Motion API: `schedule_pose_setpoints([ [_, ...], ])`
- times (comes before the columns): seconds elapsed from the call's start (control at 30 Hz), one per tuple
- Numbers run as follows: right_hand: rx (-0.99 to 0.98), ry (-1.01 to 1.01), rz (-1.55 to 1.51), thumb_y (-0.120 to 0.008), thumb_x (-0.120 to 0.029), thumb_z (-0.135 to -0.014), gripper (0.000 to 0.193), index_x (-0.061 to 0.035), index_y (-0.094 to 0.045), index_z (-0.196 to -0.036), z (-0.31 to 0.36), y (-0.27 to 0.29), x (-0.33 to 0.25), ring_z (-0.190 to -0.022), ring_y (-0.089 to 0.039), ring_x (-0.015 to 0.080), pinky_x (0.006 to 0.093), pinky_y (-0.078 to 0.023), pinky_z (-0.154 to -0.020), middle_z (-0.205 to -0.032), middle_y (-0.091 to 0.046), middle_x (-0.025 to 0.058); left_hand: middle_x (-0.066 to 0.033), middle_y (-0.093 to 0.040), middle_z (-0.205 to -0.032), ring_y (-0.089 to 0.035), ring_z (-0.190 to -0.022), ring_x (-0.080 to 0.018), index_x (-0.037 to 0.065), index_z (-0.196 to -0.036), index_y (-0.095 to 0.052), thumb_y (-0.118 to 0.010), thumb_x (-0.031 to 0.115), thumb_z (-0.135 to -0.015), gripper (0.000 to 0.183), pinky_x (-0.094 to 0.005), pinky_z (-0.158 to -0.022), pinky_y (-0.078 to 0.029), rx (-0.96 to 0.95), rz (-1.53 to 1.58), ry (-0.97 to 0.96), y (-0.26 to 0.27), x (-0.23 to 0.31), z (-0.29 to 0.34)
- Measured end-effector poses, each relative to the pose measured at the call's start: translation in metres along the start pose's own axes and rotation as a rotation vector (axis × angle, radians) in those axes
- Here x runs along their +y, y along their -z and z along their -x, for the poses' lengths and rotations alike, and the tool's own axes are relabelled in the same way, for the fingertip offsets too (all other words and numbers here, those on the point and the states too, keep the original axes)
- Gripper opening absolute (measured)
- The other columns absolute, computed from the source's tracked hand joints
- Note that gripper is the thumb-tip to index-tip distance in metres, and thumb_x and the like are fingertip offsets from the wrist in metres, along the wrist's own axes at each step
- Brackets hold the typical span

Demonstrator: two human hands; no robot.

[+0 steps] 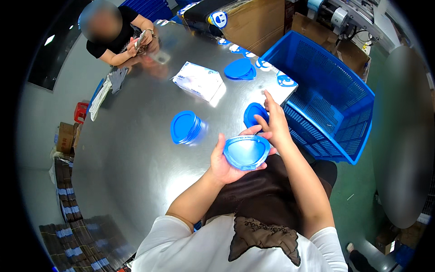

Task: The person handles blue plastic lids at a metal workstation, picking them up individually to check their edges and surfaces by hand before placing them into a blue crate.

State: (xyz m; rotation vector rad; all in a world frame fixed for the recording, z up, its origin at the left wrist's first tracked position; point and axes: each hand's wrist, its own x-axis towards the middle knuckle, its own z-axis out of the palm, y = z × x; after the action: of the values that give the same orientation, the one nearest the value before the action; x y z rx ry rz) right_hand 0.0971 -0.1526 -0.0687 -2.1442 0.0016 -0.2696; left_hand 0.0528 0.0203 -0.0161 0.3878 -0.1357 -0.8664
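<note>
My left hand point(221, 164) is closed round the edge of a shallow blue plastic dish point(246, 152) with a rounded, slightly pointed outline and a pale, shiny inside. The dish is held above my lap, near the table edge. Just above and right of it is my right hand point(277, 121), fingers stretched apart and nothing seen in them. Beside those fingers a blue plastic lid point(252, 111) lies on the metal table point(136, 149), partly covered by the hand. Whether the right fingertips touch the lid or the dish, I cannot tell.
A stack of blue lids point(184, 127) stands left of my hands. Farther off are a white tissue box point(198, 81) and more blue lids point(238, 68). A large blue crate point(328, 122) adjoins the table on the right. Across the table a person point(115, 45) holds a phone.
</note>
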Motion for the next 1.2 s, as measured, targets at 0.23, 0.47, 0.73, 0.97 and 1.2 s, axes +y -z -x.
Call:
schedule_pose_setpoints([
  [0.23,0.125,-0.002,0.031,-0.071,-0.005,-0.080,0.079,-0.0154,-0.031,-0.148,-0.025,-0.026,-0.005,-0.105,-0.060,0.0337,0.0411,-0.049,-0.091,-0.114,-0.058,0.0199,-0.0213,-0.037,-0.148,-0.038,-0.132,-0.0447,0.008,-0.137,-0.045,-0.042,0.062,-0.091,0.071,-0.0518,-0.092,-0.045,0.269,0.094,-0.118,0.013,-0.001,-0.002],
  [0.47,0.256,-0.137,-0.731,-0.062,-0.010,-0.091,0.058,-0.0102,-0.037,-0.144,-0.015,-0.015,0.018,-0.112,-0.058,0.0227,0.0335,-0.049,-0.092,-0.123,-0.058,0.0182,-0.0185,-0.037,-0.149,-0.043,-0.126,-0.0414,0.006,-0.128,-0.054,-0.046,0.070,-0.086,0.077,-0.0461,-0.086,-0.047,0.281,0.126,-0.162,0.025,0.010,-0.007],
  [0.73,0.233,0.056,-0.517,-0.071,-0.007,-0.081,0.018,-0.0041,-0.065,-0.098,0.079,0.078,-0.031,-0.082,-0.059,0.0154,0.0273,-0.050,-0.073,-0.094,-0.058,0.0072,-0.0174,-0.049,-0.138,-0.056,-0.119,-0.0351,0.006,-0.127,-0.052,-0.022,0.098,-0.061,0.118,-0.0497,-0.083,-0.056,0.065,-0.156,0.158,0.011,-0.020,-0.021],
  [0.97,0.281,0.336,-0.060,-0.073,-0.010,-0.076,0.020,-0.0078,-0.072,-0.096,0.105,0.107,-0.055,-0.084,-0.054,0.0245,0.0336,-0.046,-0.071,-0.093,-0.058,0.0074,-0.0121,-0.044,-0.139,-0.045,-0.131,-0.0232,0.005,-0.144,-0.030,-0.021,0.099,-0.055,0.131,-0.0395,-0.109,-0.039,0.039,-0.454,0.317,-0.013,-0.061,-0.040],
  [1.2,0.331,0.383,0.029,-0.074,-0.012,-0.077,0.021,-0.0079,-0.073,-0.098,0.124,0.114,-0.032,-0.085,-0.056,0.0239,0.0341,-0.047,-0.071,-0.092,-0.060,0.0064,-0.0113,-0.051,-0.128,-0.056,-0.117,-0.0221,0.005,-0.137,-0.037,-0.062,0.075,-0.074,0.097,-0.0392,-0.097,-0.049,-0.195,-0.516,0.466,-0.018,-0.069,-0.037],
])
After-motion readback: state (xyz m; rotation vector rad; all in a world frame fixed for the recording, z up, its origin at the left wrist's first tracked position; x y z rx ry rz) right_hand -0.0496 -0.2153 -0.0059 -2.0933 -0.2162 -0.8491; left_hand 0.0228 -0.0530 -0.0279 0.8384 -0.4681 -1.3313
